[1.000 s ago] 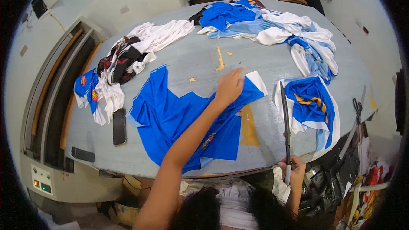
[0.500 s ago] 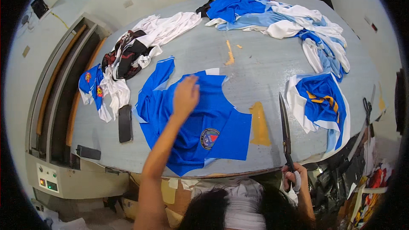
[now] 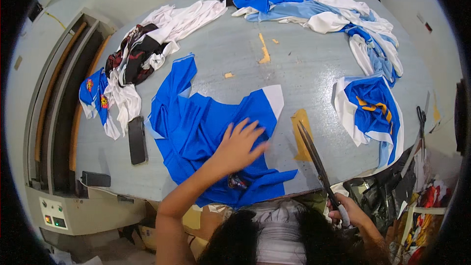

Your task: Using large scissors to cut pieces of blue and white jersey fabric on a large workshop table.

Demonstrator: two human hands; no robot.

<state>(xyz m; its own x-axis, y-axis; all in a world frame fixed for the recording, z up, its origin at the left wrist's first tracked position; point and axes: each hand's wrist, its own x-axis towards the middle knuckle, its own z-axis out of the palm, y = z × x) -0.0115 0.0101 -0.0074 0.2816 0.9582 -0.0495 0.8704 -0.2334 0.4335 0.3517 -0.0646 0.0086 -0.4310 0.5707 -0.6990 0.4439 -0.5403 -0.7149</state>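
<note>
A rumpled blue jersey piece (image 3: pixel 181 127) with a white end and a round badge lies near the table's front edge. My left hand (image 3: pixel 238 142) rests on its right part, fingers spread. At the lower right, my right hand (image 3: pixel 346 208) grips the handles of long black fabric scissors (image 3: pixel 316 162), whose blades point up and to the left over a tan patch (image 3: pixel 302 127) on the tabletop. Right of the blades lies a bundled blue, white and orange garment (image 3: pixel 368 118). A black phone (image 3: pixel 137 140) lies just left of the blue piece.
Garment heaps (image 3: pixel 304 10) (image 3: pixel 147 44) line the grey table's (image 3: pixel 245 59) back and left side. A small black device (image 3: pixel 95 179) sits at the front-left, a second pair of scissors (image 3: pixel 421 115) at the right. A machine (image 3: pixel 54 211) stands left; bags and fabric fill below.
My left hand has moved down and back rightward over the blue piece, whose white end now points up-right and whose lower part is bunched. The scissors' tips have swung leftward, away from the bundled garment.
</note>
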